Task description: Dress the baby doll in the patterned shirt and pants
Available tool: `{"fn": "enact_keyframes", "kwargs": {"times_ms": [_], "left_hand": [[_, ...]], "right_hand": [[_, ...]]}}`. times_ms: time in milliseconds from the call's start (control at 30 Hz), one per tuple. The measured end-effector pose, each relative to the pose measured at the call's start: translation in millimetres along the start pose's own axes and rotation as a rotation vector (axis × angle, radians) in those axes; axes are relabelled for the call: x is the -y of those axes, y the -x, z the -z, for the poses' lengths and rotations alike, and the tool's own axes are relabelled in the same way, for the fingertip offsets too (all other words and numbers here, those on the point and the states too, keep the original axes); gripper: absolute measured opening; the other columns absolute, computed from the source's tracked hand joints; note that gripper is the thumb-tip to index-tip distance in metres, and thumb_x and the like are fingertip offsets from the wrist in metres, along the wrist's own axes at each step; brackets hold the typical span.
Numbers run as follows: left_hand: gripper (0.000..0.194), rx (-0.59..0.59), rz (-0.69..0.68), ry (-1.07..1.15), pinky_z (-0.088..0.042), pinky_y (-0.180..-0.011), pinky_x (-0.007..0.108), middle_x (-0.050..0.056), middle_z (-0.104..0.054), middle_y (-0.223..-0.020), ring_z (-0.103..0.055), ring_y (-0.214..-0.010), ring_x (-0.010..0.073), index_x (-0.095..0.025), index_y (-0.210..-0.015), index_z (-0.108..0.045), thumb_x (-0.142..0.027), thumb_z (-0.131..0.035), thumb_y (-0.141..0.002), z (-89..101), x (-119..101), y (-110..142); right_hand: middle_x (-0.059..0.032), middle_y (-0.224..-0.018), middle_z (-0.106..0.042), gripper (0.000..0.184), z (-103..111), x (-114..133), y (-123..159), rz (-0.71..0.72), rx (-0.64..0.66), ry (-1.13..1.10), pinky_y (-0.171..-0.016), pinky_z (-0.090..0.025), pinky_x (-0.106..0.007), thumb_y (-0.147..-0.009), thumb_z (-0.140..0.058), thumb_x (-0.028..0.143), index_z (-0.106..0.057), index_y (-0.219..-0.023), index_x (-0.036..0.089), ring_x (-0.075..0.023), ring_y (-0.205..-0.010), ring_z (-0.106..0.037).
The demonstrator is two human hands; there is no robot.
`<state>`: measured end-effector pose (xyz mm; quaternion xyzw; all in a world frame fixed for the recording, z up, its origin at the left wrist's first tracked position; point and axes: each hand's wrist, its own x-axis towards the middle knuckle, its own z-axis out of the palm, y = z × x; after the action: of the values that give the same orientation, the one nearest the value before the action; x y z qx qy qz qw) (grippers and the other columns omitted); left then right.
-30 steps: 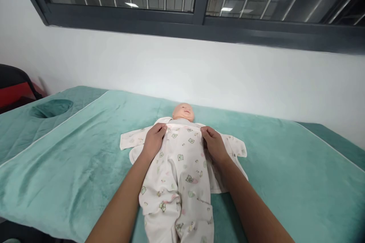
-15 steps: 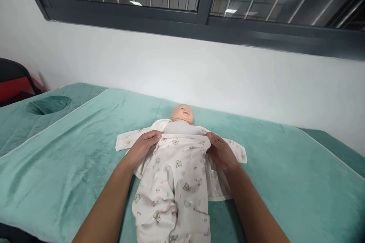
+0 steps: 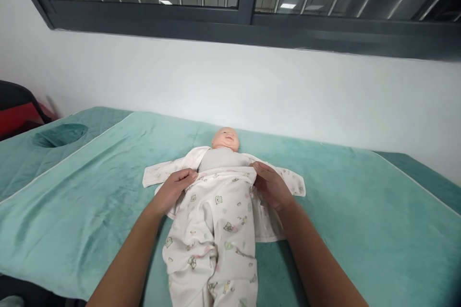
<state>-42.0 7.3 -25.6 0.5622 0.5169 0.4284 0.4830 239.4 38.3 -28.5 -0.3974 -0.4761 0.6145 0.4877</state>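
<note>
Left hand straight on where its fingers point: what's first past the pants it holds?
Likely the grey chest of the doll, just past the waistband; depth at the left hand is unclear.

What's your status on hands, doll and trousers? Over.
Left hand and right hand gripping printed trousers at top edge. Doll face up; jacket spread open. No obstruction visible.
</note>
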Motion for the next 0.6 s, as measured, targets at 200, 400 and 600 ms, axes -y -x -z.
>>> {"fn": "enact_keyframes", "kwargs": {"times_ms": [200, 400, 600], "left_hand": [[0.040, 0.125, -0.014, -0.074, -0.030, -0.055, 0.023, -0.003, -0.044, -0.064, -0.040, -0.060, 0.0124, -0.019, -0.063, -0.050, -0.052, -0.067, -0.077, 15.1, 2, 0], [0.031, -0.136, -0.045, -0.027, -0.036, -0.062, 0.024, -0.001, -0.055, -0.071, -0.048, -0.067, 0.0146, -0.019, -0.075, -0.059, -0.049, -0.066, -0.078, 2.8, 4, -4], [0.028, -0.429, -0.086, -0.065, -0.038, -0.065, 0.025, -0.002, -0.053, -0.067, -0.047, -0.069, 0.0151, -0.020, -0.076, -0.058, -0.047, -0.065, -0.078, -20.9, 2, -25]], "right_hand": [[0.0034, -0.064, -0.037, 0.043, 7, -1, 1, -0.024, 0.052, 0.031, -0.054, -0.032, -0.024, -0.073, -0.073, 0.051, -0.046, -0.064, 0.019, -0.0101, -0.060, -0.034], [0.0066, -0.058, -0.027, 0.049, 7, -2, 0, -0.057, 0.118, 0.051, -0.048, -0.017, -0.024, -0.081, -0.064, 0.058, -0.039, -0.062, 0.020, -0.0077, -0.053, -0.018], [0.0069, -0.057, -0.029, 0.047, 10, 1, 2, -0.103, 0.126, 0.257, -0.046, -0.018, -0.024, -0.079, -0.063, 0.060, -0.040, -0.065, 0.022, -0.0082, -0.050, -0.022]]}}
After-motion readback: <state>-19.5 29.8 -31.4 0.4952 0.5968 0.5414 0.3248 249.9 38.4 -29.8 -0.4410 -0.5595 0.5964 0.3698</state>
